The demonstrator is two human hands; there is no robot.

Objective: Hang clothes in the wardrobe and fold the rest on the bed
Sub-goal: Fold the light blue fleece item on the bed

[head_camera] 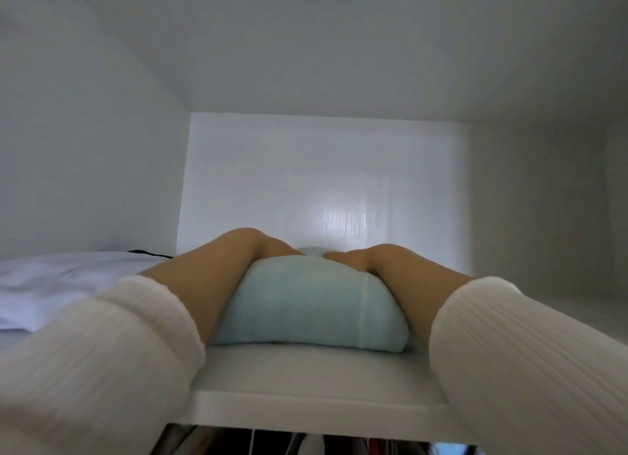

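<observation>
**Both hands on a blue bundle on the wardrobe shelf**

Nearest to us, two white ribbed knit sleeves fill the lower corners, the left sleeve [102, 352] at the near left and the right sleeve [530, 352] at the near right. Between them we see the front edge of a flat white wardrobe shelf [306, 383]. Beneath that edge is a strip of dark and red hanging clothes [299, 445], too blurred for us to tell apart.

On the shelf, just behind its front edge, lies a pale blue folded cloth bundle [306, 305], soft and rounded, between our two forearms. Our left hand [261, 247] lies on its far left top and our right hand [368, 262] on its far right top. Both wrists are bent so that the fingers drop behind the bundle, and we cannot tell whether they grip the cloth or only press on it.

To the left, on the same shelf, sits a stack of white folded fabric [51, 284], with a thin black edge [149, 252] showing at its far end. Farthest off stands the glossy white back panel [323, 182] of the compartment, with a bright reflection on its right half.
</observation>
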